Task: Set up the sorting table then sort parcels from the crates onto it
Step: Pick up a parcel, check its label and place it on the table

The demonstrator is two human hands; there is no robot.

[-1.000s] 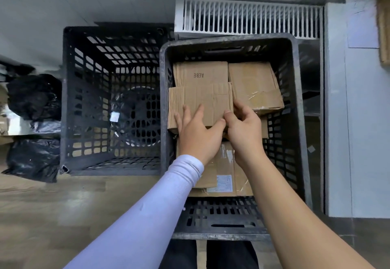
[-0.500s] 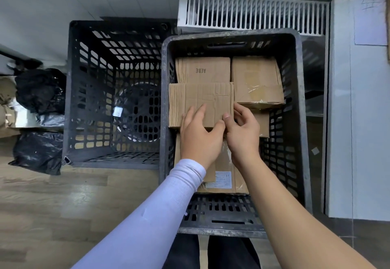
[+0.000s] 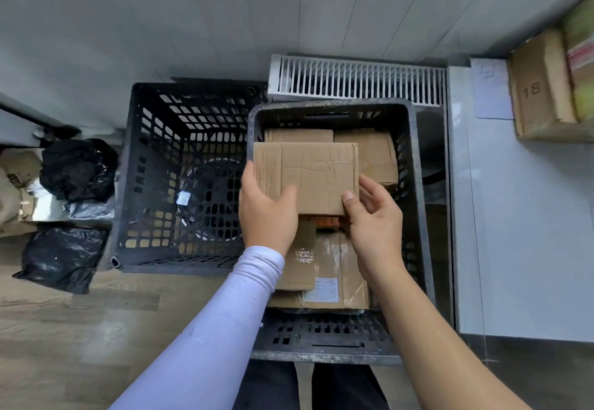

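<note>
A flat brown cardboard parcel (image 3: 308,173) is lifted above the grey plastic crate (image 3: 418,184). My left hand (image 3: 266,213) grips its near left corner, thumb on top and fingers underneath. My right hand (image 3: 374,216) holds the near right corner, thumb on the top face. Inside the crate lie more cardboard parcels: two at the far end (image 3: 369,152), a small one with a printed label (image 3: 300,255) and a taped one with a white label (image 3: 337,284) nearer me.
A black slatted crate (image 3: 154,184) stands left of the grey one, with a small white tag on its floor. Black plastic bags (image 3: 77,168) lie further left. A white vent grille (image 3: 353,80) is behind. A white surface (image 3: 514,216) with a box marked 18 (image 3: 540,88) is on the right.
Both hands have taken hold of the flat parcel and raised it out of the crate, uncovering the parcels beneath. The camera view has tilted up.
</note>
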